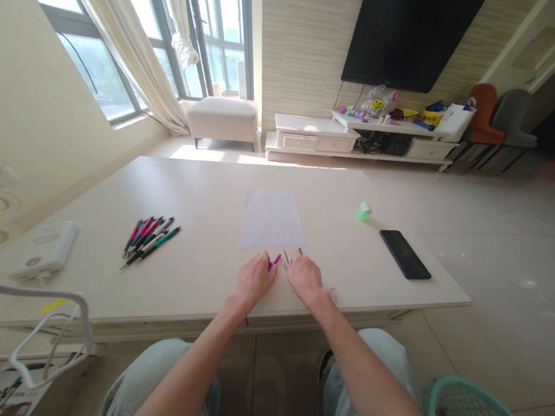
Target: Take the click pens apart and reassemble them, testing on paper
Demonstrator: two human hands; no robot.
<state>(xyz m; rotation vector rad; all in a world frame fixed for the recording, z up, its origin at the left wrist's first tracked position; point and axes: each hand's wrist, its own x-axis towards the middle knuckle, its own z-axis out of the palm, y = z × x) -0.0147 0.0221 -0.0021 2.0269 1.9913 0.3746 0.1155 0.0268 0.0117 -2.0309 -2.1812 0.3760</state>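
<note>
Pen part (275,260): purple, your left hand (254,276) curled round it, near side of the table (200,194)
Dark piece (286,257): thin, looks pinched in your right hand (304,277), kinda too small to make out
Pens (159,244): messy pile, left
Phone (404,254): flat, right
Paper (274,219): just past your hands
Green jar (364,213): far right
TV (406,37): far wall

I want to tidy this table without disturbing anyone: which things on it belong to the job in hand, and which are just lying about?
In use, or likely so:
purple pen piece, in the left hand
thin dark piece, at the right hand
pile of pens
white sheet

Probably just lying about:
black phone
small green-and-white item
white box-shaped device
</note>
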